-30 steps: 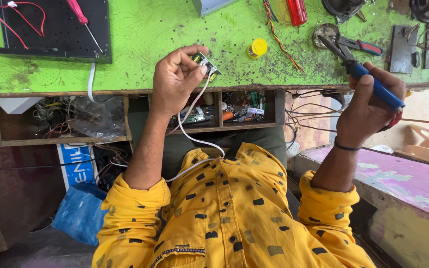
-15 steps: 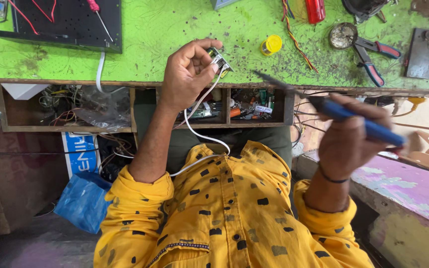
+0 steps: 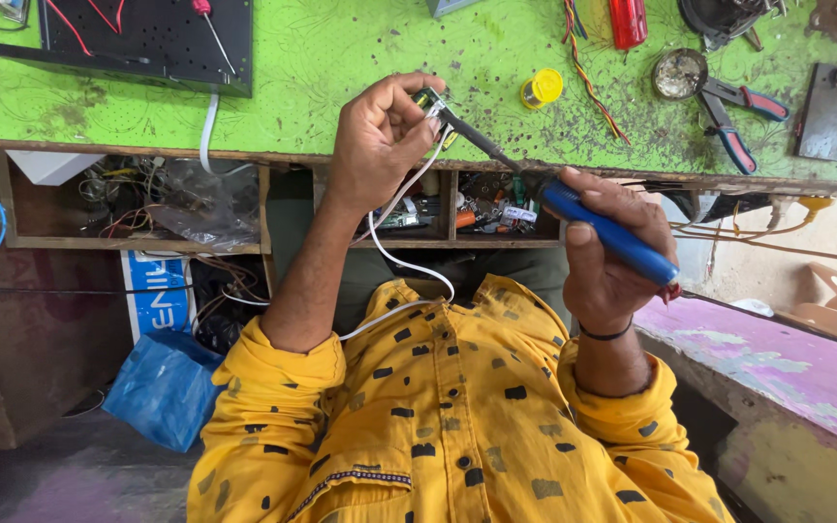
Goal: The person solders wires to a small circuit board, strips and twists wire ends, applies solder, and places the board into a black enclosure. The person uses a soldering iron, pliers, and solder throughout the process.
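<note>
A green bench spans the top, shelves beneath. The right hand grips a blue iron; the left hand pinches a small part at the bench edge, tip touching.

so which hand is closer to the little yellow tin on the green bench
The right hand. It is just below and right of the yellow tin, with the soldering iron. The left hand is farther off, to its left.

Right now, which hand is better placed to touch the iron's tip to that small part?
The right. The right hand grips the blue-handled soldering iron, whose tip sits at the small part. The left hand is busy pinching that part above the bench edge.
</note>
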Tool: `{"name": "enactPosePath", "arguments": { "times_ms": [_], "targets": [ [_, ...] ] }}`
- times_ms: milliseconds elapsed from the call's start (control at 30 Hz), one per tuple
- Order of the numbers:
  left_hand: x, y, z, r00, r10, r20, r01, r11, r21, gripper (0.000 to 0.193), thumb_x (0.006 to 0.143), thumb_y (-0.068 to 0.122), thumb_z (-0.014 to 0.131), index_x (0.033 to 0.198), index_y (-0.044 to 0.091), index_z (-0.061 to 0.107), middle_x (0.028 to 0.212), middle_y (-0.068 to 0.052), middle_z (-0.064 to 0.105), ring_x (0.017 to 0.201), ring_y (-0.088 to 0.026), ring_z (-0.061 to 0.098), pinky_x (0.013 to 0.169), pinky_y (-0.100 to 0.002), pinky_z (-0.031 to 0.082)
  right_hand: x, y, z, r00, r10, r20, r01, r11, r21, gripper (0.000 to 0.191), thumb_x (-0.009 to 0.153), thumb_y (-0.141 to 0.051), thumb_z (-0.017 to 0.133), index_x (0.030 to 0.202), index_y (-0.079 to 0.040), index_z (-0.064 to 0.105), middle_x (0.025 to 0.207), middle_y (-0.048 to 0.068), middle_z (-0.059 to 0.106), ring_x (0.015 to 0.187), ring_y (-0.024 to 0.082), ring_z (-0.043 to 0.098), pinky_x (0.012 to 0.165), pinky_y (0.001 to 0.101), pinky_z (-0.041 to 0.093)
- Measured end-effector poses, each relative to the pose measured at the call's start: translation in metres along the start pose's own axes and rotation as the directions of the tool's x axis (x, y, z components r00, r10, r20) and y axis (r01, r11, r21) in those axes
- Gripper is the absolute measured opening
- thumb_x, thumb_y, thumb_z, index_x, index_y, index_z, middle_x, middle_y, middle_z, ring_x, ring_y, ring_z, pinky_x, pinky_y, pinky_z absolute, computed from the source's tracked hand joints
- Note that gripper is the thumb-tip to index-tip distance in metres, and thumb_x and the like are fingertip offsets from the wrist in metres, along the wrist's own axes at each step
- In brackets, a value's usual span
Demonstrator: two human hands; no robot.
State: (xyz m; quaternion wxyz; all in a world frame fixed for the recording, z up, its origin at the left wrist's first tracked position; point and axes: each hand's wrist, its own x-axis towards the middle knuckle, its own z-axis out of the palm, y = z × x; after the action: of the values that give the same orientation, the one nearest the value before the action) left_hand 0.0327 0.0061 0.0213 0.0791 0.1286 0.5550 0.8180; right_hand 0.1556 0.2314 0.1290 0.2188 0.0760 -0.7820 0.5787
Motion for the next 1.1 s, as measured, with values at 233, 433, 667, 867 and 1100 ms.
{"name": "enactPosePath", "arguments": {
  "times_ms": [233,433,667,867,1100],
  "targets": [
    [0.0003,-0.002,0.0008,1.0,0.012,0.004,-0.012,1.0,0.021,0.015,0.096,-0.008,0.067,0.092,0.001,0.055,0.135,-0.022,0.063,0.076,-0.002,0.063,0.066,-0.019,0.057,0.0002,0.0026,0.0007,1.0,-0.021,0.0,0.021,0.998,-0.067,0.021,0.107,-0.015,0.07,0.118,0.0,0.062,0.122,0.019,0.073,0.115,0.021,0.068,0.106,0.0329,0.053],
    [0.0004,-0.0024,0.0001,1.0,0.019,0.003,-0.019,0.999,0.039,0.014,0.096,-0.008,0.066,0.092,0.001,0.055,0.135,-0.022,0.063,0.079,-0.004,0.068,0.069,-0.02,0.061,0.0014,0.0015,0.0012,1.0,-0.029,0.01,0.03,0.997,-0.073,0.02,0.107,-0.014,0.07,0.118,0.0,0.062,0.122,0.019,0.073,0.116,0.021,0.068,0.107,0.032,0.053],
    [0.0001,-0.0003,0.0005,1.0,0.03,0.001,-0.03,0.999,0.039,0.013,0.096,-0.008,0.066,0.093,0.0,0.055,0.134,-0.022,0.064,0.078,-0.005,0.067,0.068,-0.021,0.06,0.0006,0.0004,0.0008,1.0,0.008,-0.006,-0.008,1.0,-0.009,0.023,0.108,-0.017,0.072,0.119,0.0,0.061,0.128,0.019,0.072,0.117,0.022,0.07,0.106,0.0327,0.055],
    [-0.0015,0.0032,0.0002,0.999,0.036,0.015,-0.037,0.998,0.042,0.01,0.097,-0.007,0.066,0.097,-0.001,0.058,0.132,-0.02,0.065,0.079,-0.005,0.068,0.069,-0.021,0.059,-0.0001,-0.0007,-0.0005,1.0,-0.008,-0.017,0.008,1.0,0.008,0.023,0.109,-0.016,0.072,0.12,0.0,0.061,0.123,0.019,0.072,0.12,0.024,0.07,0.11,0.0348,0.055],
    [-0.0005,0.0032,0.0007,0.999,0.038,0.008,-0.038,0.997,0.068,0.01,0.098,-0.007,0.067,0.099,-0.001,0.058,0.128,-0.018,0.067,0.075,-0.002,0.062,0.065,-0.019,0.056,0.0011,-0.0011,0.0007,1.0,-0.002,0.003,0.002,1.0,-0.015,0.023,0.108,-0.016,0.072,0.12,0.001,0.062,0.123,0.02,0.072,0.119,0.024,0.07,0.108,0.0351,0.055]
  ]
}}
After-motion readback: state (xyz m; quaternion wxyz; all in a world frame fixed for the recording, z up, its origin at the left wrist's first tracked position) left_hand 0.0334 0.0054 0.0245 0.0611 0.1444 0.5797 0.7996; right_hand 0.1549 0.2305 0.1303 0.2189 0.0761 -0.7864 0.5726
